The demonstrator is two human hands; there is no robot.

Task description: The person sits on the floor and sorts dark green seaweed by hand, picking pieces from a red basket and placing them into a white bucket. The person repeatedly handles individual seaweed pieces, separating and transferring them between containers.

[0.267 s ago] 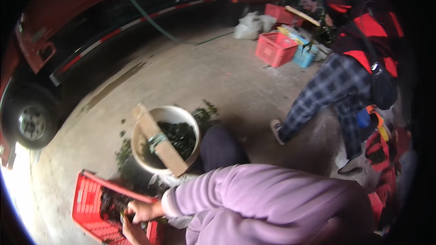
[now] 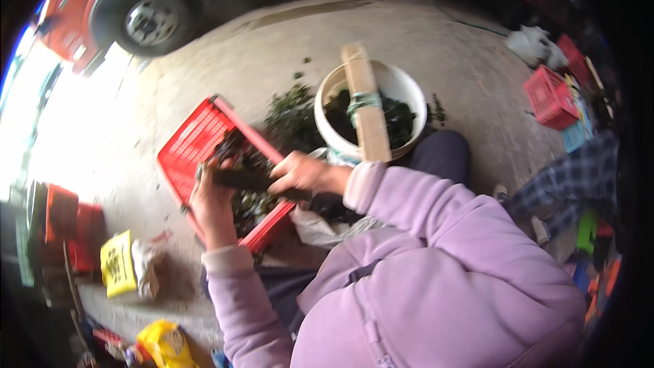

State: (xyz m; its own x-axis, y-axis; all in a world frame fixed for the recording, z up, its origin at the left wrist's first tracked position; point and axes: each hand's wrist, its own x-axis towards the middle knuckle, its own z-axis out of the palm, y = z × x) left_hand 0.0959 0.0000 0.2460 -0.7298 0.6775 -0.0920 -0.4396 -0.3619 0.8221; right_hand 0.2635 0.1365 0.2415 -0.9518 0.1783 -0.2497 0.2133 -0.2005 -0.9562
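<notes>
A dark, flat, elongated thing [image 2: 246, 180], its kind blurred, spans the gap between my hands over the red crate. My right hand [image 2: 304, 172] is closed round it near its right end. At the other end my left hand [image 2: 212, 199] has its fingers bent and closed against it. Below them, dark leafy plants [image 2: 251, 211] lie in the red plastic crate [image 2: 194, 138], partly hidden by my hands. Right of the crate, a white bucket [image 2: 417, 105] holds dark green leaves [image 2: 396, 119]. A wooden board [image 2: 371, 123] tied with green cord lies across its rim.
Leafy sprigs [image 2: 294, 119] lie on the concrete between crate and bucket. A yellow bag [image 2: 119, 266] and red containers [image 2: 85, 232] are at left. At the far right are a red crate [image 2: 550, 99] and another person's checked trouser leg [image 2: 565, 177]. A truck wheel [image 2: 153, 20] stands behind.
My view has swung left, so crate and bucket sit farther right and higher. My hands have risen from inside the crate and now hold the dark elongated thing above it.
</notes>
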